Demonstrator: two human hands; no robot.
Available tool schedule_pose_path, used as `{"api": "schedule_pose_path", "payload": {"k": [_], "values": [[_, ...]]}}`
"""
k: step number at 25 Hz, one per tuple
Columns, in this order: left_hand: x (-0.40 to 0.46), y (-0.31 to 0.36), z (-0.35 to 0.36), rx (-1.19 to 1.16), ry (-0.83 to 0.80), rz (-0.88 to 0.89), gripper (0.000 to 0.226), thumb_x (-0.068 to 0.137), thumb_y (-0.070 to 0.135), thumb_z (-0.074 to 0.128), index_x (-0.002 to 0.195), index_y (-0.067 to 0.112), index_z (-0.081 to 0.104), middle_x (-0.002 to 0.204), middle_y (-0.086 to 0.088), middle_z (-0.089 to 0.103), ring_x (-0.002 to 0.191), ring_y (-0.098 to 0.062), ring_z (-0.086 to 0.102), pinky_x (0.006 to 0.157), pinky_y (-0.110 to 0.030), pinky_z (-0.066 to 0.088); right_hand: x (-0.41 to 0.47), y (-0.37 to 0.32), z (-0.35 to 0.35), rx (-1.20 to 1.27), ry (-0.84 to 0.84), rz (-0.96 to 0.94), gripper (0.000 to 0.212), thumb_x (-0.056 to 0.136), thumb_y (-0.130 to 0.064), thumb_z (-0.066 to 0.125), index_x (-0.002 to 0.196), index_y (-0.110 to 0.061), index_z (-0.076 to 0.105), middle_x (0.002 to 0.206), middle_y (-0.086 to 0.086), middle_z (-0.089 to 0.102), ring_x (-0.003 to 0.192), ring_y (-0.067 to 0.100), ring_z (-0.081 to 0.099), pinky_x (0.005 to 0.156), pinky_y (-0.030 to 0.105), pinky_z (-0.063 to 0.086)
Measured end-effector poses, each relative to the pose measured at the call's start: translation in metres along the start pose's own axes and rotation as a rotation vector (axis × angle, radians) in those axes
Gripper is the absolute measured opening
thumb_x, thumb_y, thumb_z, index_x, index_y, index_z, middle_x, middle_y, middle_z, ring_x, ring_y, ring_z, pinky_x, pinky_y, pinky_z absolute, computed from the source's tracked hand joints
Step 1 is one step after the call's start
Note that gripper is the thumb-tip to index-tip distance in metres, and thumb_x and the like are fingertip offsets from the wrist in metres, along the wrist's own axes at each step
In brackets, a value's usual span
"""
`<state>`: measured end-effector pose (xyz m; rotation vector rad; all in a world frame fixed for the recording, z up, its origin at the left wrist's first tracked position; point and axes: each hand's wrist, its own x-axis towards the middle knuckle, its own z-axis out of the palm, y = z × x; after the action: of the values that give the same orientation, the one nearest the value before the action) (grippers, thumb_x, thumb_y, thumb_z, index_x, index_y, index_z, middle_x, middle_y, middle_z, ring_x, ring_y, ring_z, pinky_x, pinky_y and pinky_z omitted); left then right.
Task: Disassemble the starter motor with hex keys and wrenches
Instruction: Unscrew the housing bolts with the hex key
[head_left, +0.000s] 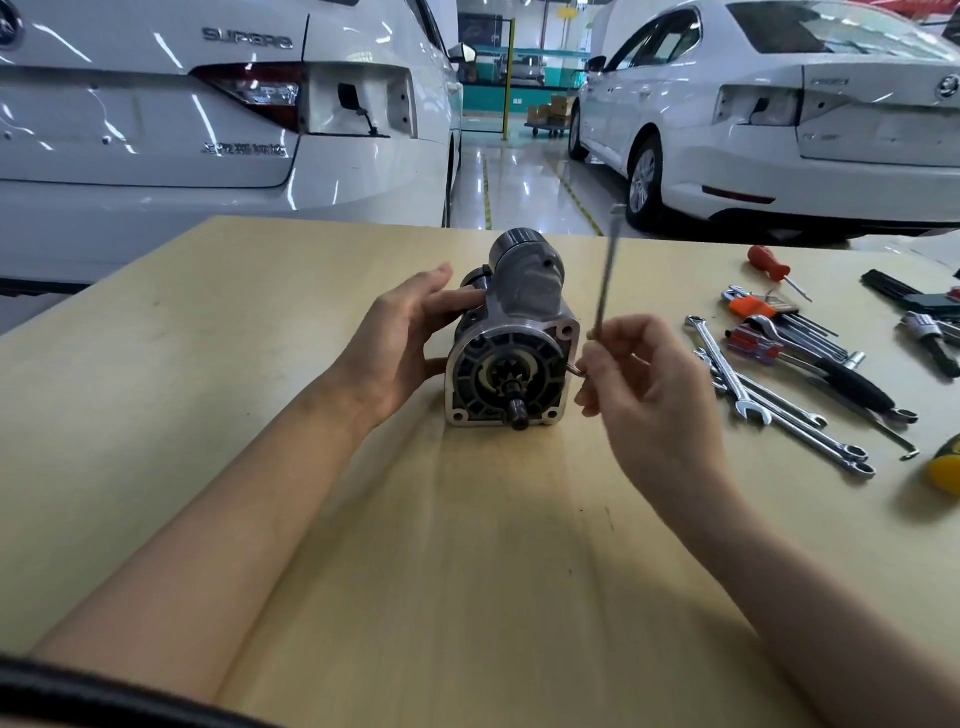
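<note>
Lying on its side at the middle of the table (260, 364), the motor (511, 353) points its flanged end at the camera: a silver housing around a black ribbed face, a small toothed pinion on a dark shaft at the centre, bolt holes at the flange corners, and a grey cylinder with a black cap riding on top. The left hand (400, 343) cups the motor's left side, fingers spread against the casing. The right hand (639, 384) sits just right of the flange, fingers pinched on a hex key (602, 291) whose long arm stands nearly upright and blurred while the short end meets the flange's right edge. Farther right lie wrenches (769, 405) and a red screwdriver (774, 267). Behind, the left car (156, 130) reads "SUPERB"; its lower badge is illegible.
</note>
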<state>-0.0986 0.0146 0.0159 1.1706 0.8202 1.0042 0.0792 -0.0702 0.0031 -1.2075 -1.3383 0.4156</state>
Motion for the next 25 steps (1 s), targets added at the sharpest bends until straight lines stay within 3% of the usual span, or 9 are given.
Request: {"api": "schedule_pose_path", "payload": {"k": [3, 7, 10, 14, 25], "values": [[0.002, -0.003, 0.0, 0.078, 0.006, 0.052, 0.028, 0.093, 0.024, 0.053, 0.111, 0.012, 0.071, 0.114, -0.001, 0.069, 0.105, -0.007, 0.06, 0.077, -0.027, 0.049, 0.006, -0.002, -0.006, 0.352, 0.001, 0.376, 0.014, 0.094, 0.002, 0.05, 0.086, -0.01, 0.053, 0.06, 0.0, 0.062, 0.051, 0.017, 0.061, 0.051, 0.026, 0.052], [0.004, -0.005, -0.002, 0.09, 0.036, 0.064, 0.031, 0.084, 0.016, 0.064, 0.113, 0.009, 0.07, 0.108, -0.006, 0.069, 0.091, -0.008, 0.065, 0.075, -0.025, 0.052, 0.009, -0.001, -0.007, 0.577, -0.002, 0.604, 0.01, 0.09, 0.007, 0.049, 0.085, -0.002, 0.053, 0.057, 0.007, 0.061, 0.05, 0.019, 0.063, 0.049, 0.026, 0.053], [0.005, -0.006, -0.003, 0.092, 0.024, 0.064, 0.036, 0.077, 0.019, 0.07, 0.111, 0.009, 0.071, 0.106, -0.005, 0.07, 0.091, -0.009, 0.065, 0.078, -0.028, 0.053, 0.011, 0.001, -0.006, 0.709, -0.004, 0.755, 0.017, 0.089, 0.006, 0.047, 0.074, -0.002, 0.052, 0.057, 0.01, 0.058, 0.048, 0.018, 0.064, 0.048, 0.023, 0.053], [0.006, -0.006, -0.004, 0.084, 0.021, 0.066, 0.036, 0.07, 0.024, 0.069, 0.104, 0.013, 0.074, 0.1, -0.002, 0.071, 0.088, -0.007, 0.066, 0.073, -0.025, 0.055, 0.013, 0.005, -0.006, 0.763, -0.015, 0.797, 0.026, 0.088, 0.007, 0.043, 0.066, -0.002, 0.052, 0.058, 0.011, 0.059, 0.049, 0.018, 0.065, 0.049, 0.022, 0.054], [0.006, -0.006, -0.004, 0.085, 0.03, 0.061, 0.045, 0.071, 0.025, 0.07, 0.112, 0.008, 0.07, 0.109, -0.008, 0.069, 0.095, -0.014, 0.065, 0.08, -0.032, 0.054, 0.011, 0.012, -0.005, 0.732, -0.015, 0.79, 0.012, 0.088, 0.011, 0.048, 0.079, 0.004, 0.054, 0.059, 0.015, 0.064, 0.059, 0.027, 0.07, 0.054, 0.028, 0.057]]}}
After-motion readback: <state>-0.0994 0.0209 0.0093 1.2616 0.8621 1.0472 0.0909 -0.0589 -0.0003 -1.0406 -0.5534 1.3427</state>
